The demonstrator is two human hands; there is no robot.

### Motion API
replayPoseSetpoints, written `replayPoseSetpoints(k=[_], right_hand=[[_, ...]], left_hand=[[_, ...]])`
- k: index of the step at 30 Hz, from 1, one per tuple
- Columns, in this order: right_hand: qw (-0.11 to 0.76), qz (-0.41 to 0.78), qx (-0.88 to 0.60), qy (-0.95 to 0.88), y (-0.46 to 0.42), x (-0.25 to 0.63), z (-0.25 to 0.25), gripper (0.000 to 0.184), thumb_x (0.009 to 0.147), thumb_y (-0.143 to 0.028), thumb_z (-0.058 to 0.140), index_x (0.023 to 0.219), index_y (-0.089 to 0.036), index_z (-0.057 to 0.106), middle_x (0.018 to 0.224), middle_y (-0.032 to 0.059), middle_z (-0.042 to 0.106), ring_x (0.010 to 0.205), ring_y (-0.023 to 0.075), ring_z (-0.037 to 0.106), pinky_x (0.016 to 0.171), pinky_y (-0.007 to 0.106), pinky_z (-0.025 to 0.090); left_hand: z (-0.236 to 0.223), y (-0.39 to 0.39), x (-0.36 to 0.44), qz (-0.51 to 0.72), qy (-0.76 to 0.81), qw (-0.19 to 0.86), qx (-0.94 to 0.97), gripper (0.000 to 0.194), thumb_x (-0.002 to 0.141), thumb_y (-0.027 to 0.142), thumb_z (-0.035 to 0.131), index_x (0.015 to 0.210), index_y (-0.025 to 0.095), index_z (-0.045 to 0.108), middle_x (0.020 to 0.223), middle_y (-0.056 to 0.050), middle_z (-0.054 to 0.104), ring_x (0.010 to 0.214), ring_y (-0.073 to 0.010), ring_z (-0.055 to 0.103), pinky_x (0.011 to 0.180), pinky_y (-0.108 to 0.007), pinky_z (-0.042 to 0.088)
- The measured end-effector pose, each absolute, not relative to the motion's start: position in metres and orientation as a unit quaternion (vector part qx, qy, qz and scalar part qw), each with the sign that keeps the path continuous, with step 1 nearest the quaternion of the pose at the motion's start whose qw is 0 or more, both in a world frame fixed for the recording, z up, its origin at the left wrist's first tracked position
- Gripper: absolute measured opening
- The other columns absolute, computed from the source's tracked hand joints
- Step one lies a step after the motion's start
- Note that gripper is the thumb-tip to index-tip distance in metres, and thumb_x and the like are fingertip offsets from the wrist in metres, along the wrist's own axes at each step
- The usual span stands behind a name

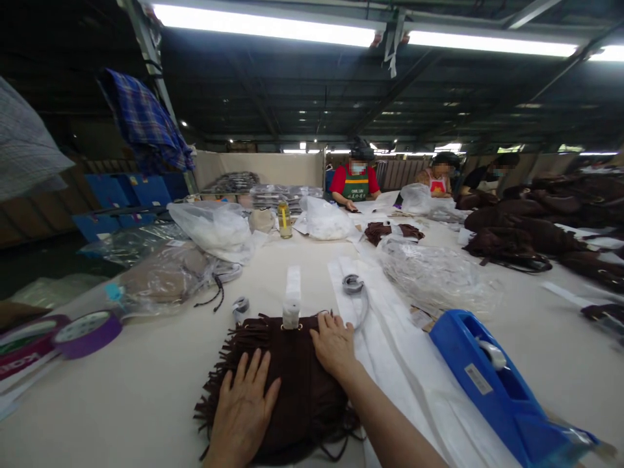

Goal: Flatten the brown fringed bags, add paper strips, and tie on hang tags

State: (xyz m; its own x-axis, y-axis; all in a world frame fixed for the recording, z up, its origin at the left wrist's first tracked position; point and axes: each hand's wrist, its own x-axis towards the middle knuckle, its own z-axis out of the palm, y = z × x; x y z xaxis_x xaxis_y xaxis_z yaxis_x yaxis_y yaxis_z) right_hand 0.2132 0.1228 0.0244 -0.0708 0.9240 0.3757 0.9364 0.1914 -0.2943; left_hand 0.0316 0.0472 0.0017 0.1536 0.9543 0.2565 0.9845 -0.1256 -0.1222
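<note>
A dark brown fringed bag (295, 383) lies flat on the table in front of me, its fringe spread along the left side. My left hand (246, 403) rests palm down on its left part, fingers stretched out. On the upper right edge lies my right hand (334, 341), flat with the fingers extended, near a metal eyelet. A strip of white wrapping (291, 315) stands up from the bag's top edge between two eyelets. Beyond it a white paper strip (293, 283) lies on the table. Grey rolled straps (240, 308) sit close to the bag.
At right stands a blue tape dispenser (487, 383), beside long white sheets (404, 364) and clear plastic bags (433, 273). Purple tape (88, 335) and a plastic-wrapped bag (163, 276) lie at left. A bottle (285, 221) stands farther back. Brown bags (526, 234) are heaped at right; several co-workers sit across.
</note>
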Motion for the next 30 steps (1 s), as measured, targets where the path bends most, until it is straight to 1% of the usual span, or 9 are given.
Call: replayPoseSetpoints(k=[2, 5, 10, 12, 15, 20, 23, 25, 30], right_hand=[[0.239, -0.019, -0.666, -0.706, 0.113, 0.226, 0.029, 0.035, 0.084, -0.025, 0.05, 0.115, -0.01, 0.054, 0.121, 0.02, 0.054, 0.112, 0.0344, 0.045, 0.09, 0.056, 0.03], [0.298, -0.039, -0.604, -0.738, 0.075, 0.231, 0.037, 0.033, 0.086, -0.02, 0.044, 0.116, -0.011, 0.052, 0.125, 0.0176, 0.051, 0.116, 0.028, 0.042, 0.095, 0.047, 0.031], [0.476, -0.113, -0.31, -0.815, -0.016, 0.189, -0.01, 0.019, 0.084, -0.014, 0.043, 0.092, -0.021, 0.059, 0.079, 0.0019, 0.063, 0.078, 0.015, 0.056, 0.076, 0.03, 0.041], [0.534, -0.151, -0.308, -0.773, -0.037, 0.172, -0.044, 0.014, 0.084, -0.018, 0.049, 0.077, -0.026, 0.058, 0.068, -0.0037, 0.061, 0.071, 0.0133, 0.055, 0.078, 0.029, 0.039], [0.505, -0.157, -0.33, -0.782, -0.043, 0.163, -0.078, 0.012, 0.086, -0.03, 0.05, 0.079, -0.029, 0.059, 0.078, -0.0033, 0.065, 0.078, 0.0155, 0.055, 0.08, 0.031, 0.038], [0.422, -0.089, -0.397, -0.81, -0.04, 0.171, -0.076, 0.017, 0.081, -0.039, 0.054, 0.096, -0.032, 0.058, 0.092, -0.0018, 0.065, 0.081, 0.0182, 0.051, 0.08, 0.033, 0.036], [0.404, -0.074, -0.412, -0.813, -0.045, 0.168, -0.065, 0.025, 0.076, -0.036, 0.058, 0.101, -0.031, 0.057, 0.092, 0.0007, 0.064, 0.082, 0.0207, 0.05, 0.081, 0.037, 0.035], [0.43, -0.083, -0.413, -0.798, -0.046, 0.164, -0.058, 0.018, 0.077, -0.033, 0.057, 0.095, -0.029, 0.059, 0.087, 0.0009, 0.064, 0.078, 0.0207, 0.05, 0.08, 0.038, 0.035], [0.453, -0.131, -0.353, -0.808, -0.038, 0.165, -0.051, 0.012, 0.082, -0.015, 0.049, 0.078, -0.021, 0.057, 0.074, 0.0005, 0.065, 0.067, 0.0166, 0.051, 0.071, 0.034, 0.039]], left_hand=[[0.003, 0.047, 0.032, -0.065, -0.651, 0.125, -0.746, 0.046, 0.086, 0.035, 0.038, 0.128, 0.018, 0.045, 0.135, -0.007, 0.042, 0.125, -0.03, 0.038, 0.095, -0.05, 0.038], [0.004, 0.046, 0.031, -0.079, -0.651, 0.117, -0.746, 0.046, 0.087, 0.036, 0.039, 0.129, 0.018, 0.044, 0.134, -0.008, 0.044, 0.124, -0.0304, 0.038, 0.095, -0.05, 0.038], [0.002, 0.044, 0.03, -0.126, -0.625, 0.154, -0.755, 0.047, 0.087, 0.035, 0.042, 0.132, 0.021, 0.04, 0.135, -0.012, 0.043, 0.123, -0.0328, 0.039, 0.091, -0.052, 0.039], [0.003, 0.042, 0.029, -0.159, -0.594, 0.201, -0.762, 0.045, 0.087, 0.032, 0.044, 0.131, 0.025, 0.041, 0.136, -0.012, 0.042, 0.124, -0.036, 0.037, 0.091, -0.057, 0.035], [0.006, 0.04, 0.024, -0.202, -0.493, 0.248, -0.809, 0.041, 0.087, 0.022, 0.043, 0.127, 0.03, 0.046, 0.135, -0.006, 0.044, 0.126, -0.0337, 0.034, 0.099, -0.061, 0.022], [0.012, 0.034, 0.008, -0.164, -0.305, 0.186, -0.92, 0.046, 0.088, 0.017, 0.037, 0.134, 0.019, 0.035, 0.136, -0.002, 0.044, 0.131, -0.0178, 0.027, 0.109, -0.037, 0.021], [0.017, 0.03, -0.002, -0.112, -0.29, 0.123, -0.942, 0.058, 0.088, 0.038, 0.041, 0.139, 0.018, 0.023, 0.141, -0.007, 0.036, 0.132, -0.0223, 0.026, 0.108, -0.043, 0.023], [0.022, 0.027, -0.006, -0.077, -0.287, 0.095, -0.95, 0.07, 0.082, 0.046, 0.048, 0.14, 0.02, 0.018, 0.143, -0.011, 0.031, 0.132, -0.0264, 0.026, 0.107, -0.048, 0.024], [0.025, 0.022, -0.005, -0.03, -0.287, 0.127, -0.949, 0.08, 0.073, 0.03, 0.062, 0.14, 0.022, 0.019, 0.139, -0.016, 0.035, 0.128, -0.0326, 0.03, 0.1, -0.049, 0.035]])
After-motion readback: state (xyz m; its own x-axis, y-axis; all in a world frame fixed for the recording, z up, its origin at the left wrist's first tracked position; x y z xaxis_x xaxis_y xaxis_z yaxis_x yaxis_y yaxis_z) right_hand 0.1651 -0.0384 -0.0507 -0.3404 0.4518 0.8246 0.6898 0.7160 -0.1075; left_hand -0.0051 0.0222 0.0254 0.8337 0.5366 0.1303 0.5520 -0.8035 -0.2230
